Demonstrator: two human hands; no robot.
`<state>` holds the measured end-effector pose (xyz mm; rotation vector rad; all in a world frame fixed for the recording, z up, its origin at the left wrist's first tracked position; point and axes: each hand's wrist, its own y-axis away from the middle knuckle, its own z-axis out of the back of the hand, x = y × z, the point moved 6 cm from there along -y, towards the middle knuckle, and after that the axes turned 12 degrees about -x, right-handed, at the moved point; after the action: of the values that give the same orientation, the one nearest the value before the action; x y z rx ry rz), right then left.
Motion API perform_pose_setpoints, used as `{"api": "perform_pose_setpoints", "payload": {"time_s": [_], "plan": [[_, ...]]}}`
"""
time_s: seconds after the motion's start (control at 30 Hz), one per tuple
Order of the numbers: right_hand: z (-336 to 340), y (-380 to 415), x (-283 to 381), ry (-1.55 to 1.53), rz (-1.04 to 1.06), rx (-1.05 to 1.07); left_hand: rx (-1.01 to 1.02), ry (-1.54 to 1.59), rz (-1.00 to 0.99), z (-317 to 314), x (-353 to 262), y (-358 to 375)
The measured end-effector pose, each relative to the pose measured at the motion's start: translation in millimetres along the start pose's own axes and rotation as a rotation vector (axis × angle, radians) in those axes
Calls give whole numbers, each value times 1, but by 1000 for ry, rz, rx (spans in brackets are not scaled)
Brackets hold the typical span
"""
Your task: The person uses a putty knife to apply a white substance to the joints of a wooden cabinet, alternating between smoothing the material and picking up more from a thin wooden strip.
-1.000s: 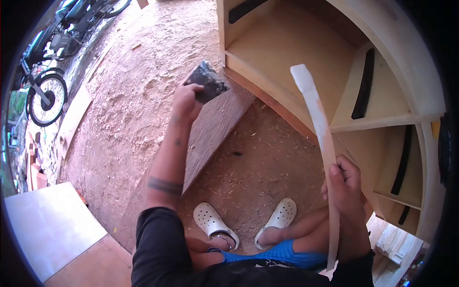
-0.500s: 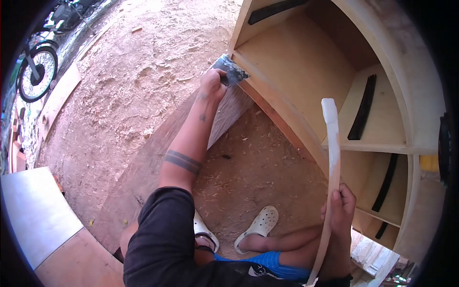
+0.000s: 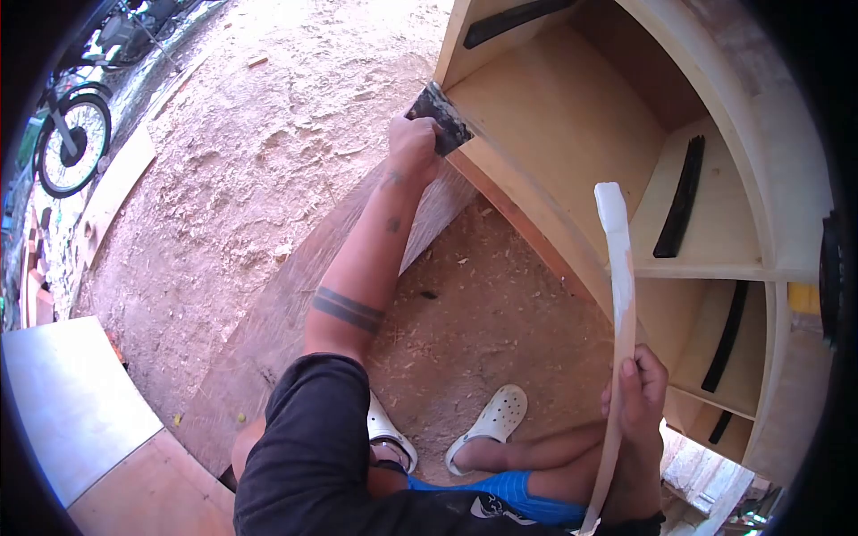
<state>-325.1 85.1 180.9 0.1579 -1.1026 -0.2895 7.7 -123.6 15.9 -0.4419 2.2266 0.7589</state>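
Observation:
My left hand [image 3: 415,148] reaches forward, its fingers closed around a dark, blotchy flat scraper [image 3: 441,118]. The scraper's wide face lies against the front edge of a wooden cabinet [image 3: 545,223], near a corner where two panels meet. To the right, my right hand [image 3: 639,386] is wrapped around a long, narrow, pale strip [image 3: 623,308] that stands up from my lap. White material coats the strip's upper end. The strip's kind is not clear, and its lower end runs out of the frame.
Black strips [image 3: 684,196] lie in the cabinet's compartments. A wooden board [image 3: 304,259] rests on the dirt ground under my left arm. Pale panels [image 3: 80,393] are at lower left, a motorbike wheel [image 3: 73,143] at upper left. My feet wear white clogs [image 3: 500,414].
My left hand has shifted slightly right and up with the scraper, which has turned and now lies across the cabinet's corner edge. My right hand and the strip are almost unmoved.

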Motion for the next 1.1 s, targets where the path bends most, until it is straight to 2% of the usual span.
{"api": "perform_pose_setpoints", "payload": {"time_s": [0.07, 0.17, 0.27, 0.37, 0.47, 0.57, 0.7, 0.87, 0.97, 1.03, 1.1], "plan": [[1, 0, 2, -24, -14, 22, 34, 154, -9, 0, -3, 5], [2, 2, 4, -36, -14, 6, -24, 168, 63, -3, 8, 2], [5, 2, -2, -38, -17, 7, -14, -64, -53, -7, 9, -8], [9, 2, -3, -37, -7, -13, 64, 98, -79, -6, -1, 8], [13, 5, 1, -35, 6, -38, -64, 47, 17, -4, 6, 10], [15, 5, -6, -37, 0, -30, 52, 41, -84, -15, 11, 0], [18, 4, -6, -44, -2, -53, 30, 84, -101, -2, 12, 2], [15, 7, -2, -54, -12, -63, 1, -149, -201, -16, 25, -7], [16, 6, -5, -23, -20, -49, -31, -179, -385, -15, 23, -12], [12, 6, -3, -17, -12, -63, 17, -286, -402, -4, 15, 0], [9, 6, 2, -11, -9, -77, 44, -231, -329, 3, 17, 1]]}}
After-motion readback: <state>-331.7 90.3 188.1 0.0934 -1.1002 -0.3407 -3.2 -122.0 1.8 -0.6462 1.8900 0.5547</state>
